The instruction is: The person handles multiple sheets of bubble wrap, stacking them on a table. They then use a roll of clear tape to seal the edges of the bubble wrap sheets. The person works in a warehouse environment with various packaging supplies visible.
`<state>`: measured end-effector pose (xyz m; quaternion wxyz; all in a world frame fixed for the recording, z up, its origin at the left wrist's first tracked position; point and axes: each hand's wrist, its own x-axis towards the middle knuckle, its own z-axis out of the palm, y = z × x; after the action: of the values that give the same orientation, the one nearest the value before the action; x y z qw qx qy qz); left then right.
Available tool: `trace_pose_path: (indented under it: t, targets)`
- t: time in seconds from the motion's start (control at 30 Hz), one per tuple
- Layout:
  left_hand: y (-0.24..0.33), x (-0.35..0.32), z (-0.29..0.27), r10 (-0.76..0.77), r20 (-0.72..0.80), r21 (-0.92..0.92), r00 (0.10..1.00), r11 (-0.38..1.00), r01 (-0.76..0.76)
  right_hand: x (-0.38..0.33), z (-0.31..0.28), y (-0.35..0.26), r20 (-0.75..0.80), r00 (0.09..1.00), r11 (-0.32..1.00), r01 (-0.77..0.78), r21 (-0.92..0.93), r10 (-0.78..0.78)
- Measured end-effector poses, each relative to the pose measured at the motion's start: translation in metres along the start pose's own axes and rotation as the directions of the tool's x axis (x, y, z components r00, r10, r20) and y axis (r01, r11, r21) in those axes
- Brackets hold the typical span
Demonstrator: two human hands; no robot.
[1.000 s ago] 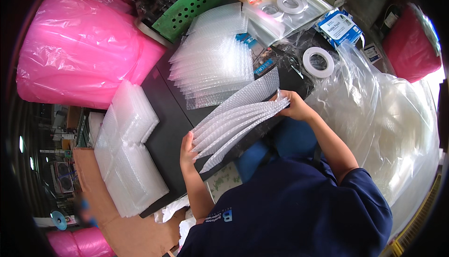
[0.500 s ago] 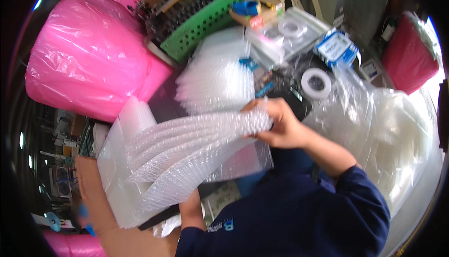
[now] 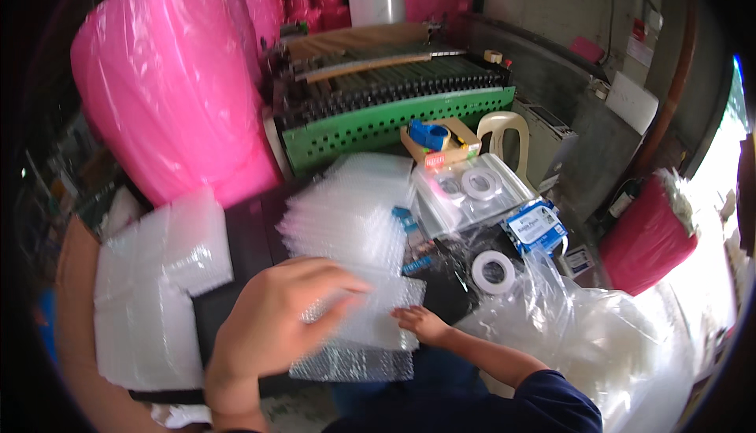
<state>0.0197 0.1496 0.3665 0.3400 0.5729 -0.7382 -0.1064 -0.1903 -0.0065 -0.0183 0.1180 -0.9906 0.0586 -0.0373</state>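
Observation:
Bubble wrap sheets (image 3: pixel 378 311) lie in a small pile on the black table, close to me. My right hand (image 3: pixel 423 325) rests with its fingers laid on the pile's right edge. Above the pile's left part, my left hand (image 3: pixel 276 319) is raised near the camera, slightly blurred, thumb and fingers apart and nothing visible between them. A clearer bubble wrap piece (image 3: pixel 354 364) sticks out at the pile's near side. Just beyond is a fanned stack of bubble wrap pouches (image 3: pixel 346 220). Another stack of bubble wrap (image 3: pixel 146 307) sits at the left.
White tape rolls (image 3: pixel 493 272) and a blue-and-white packet (image 3: pixel 535 226) lie to the right, beside a large clear plastic bag (image 3: pixel 598 346). A cardboard box (image 3: pixel 441 141) with a blue tape dispenser stands behind. Beyond are a green machine (image 3: pixel 394 122) and a pink-wrapped roll (image 3: pixel 169 86).
The bundle of bubble wrap sheets that my right hand held up is now down on the table. My left hand has come up from below it. The view has tilted upward.

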Motion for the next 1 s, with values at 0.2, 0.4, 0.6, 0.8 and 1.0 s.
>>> trace_pose_path:
  t: [0.2,0.4,0.6,0.8,1.0]
  targets:
    - [0.102,0.025,0.022,0.531,0.151,0.113,0.834,0.829,-0.548,0.021,-0.015,-0.018,-0.133,0.990,0.995,0.056,0.087,-0.045]
    - [0.110,0.019,0.057,0.613,0.241,0.077,0.753,0.761,-0.644,0.019,-0.009,-0.024,-0.113,0.993,0.997,0.023,0.070,-0.015]
    - [0.114,0.004,0.066,0.621,0.257,0.071,0.740,0.752,-0.655,0.020,-0.021,-0.022,0.009,0.999,0.999,0.037,-0.015,-0.037]
    - [0.119,-0.023,0.072,0.585,0.295,0.094,0.755,0.769,-0.633,0.026,-0.027,-0.021,0.113,0.992,0.992,0.062,-0.107,-0.050]
    - [0.114,-0.045,0.075,0.556,0.371,0.055,0.744,0.786,-0.616,0.022,-0.078,-0.003,-0.087,0.993,0.989,0.063,-0.136,-0.075]
